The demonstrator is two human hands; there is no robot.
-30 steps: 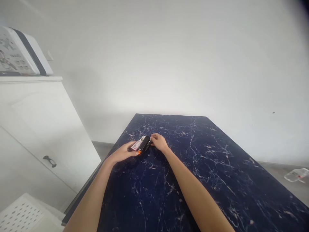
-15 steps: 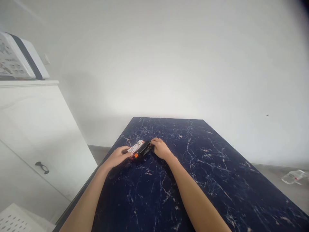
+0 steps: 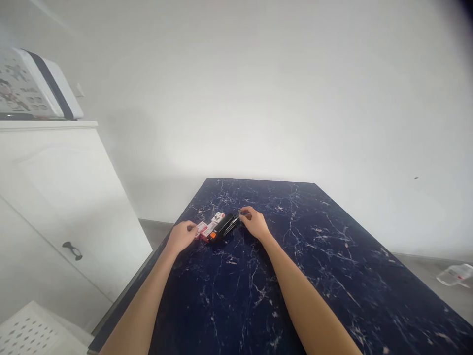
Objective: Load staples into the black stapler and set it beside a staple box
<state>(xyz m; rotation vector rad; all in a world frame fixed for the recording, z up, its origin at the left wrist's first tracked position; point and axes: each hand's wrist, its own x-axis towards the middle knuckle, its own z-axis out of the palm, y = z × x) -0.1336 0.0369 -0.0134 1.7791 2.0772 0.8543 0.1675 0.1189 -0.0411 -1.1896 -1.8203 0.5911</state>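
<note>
On the dark blue marbled table (image 3: 236, 286) lies a black object with an orange part (image 3: 223, 227), beside several small red and white boxes (image 3: 218, 217). My left hand (image 3: 183, 235) is at their left, its fingers closed on the edge of a red and white box (image 3: 201, 228). To the right of the black object, my right hand (image 3: 254, 222) pinches a small, thin dark item (image 3: 240, 215) whose kind is too small to make out. Thin black and silver pieces (image 3: 232, 226) lie between the black object and my right hand.
A white cabinet (image 3: 66, 197) with a dark handle stands at the left, carrying a white case with a dark band (image 3: 55, 88). A perforated white box (image 3: 33, 335) is at the lower left. Clear plastic packaging (image 3: 456, 274) lies on the floor at the right.
My left hand has drawn back left from the boxes' top, and more of them shows. My right hand has shifted slightly right, away from the black object. The view has shifted slightly.
</note>
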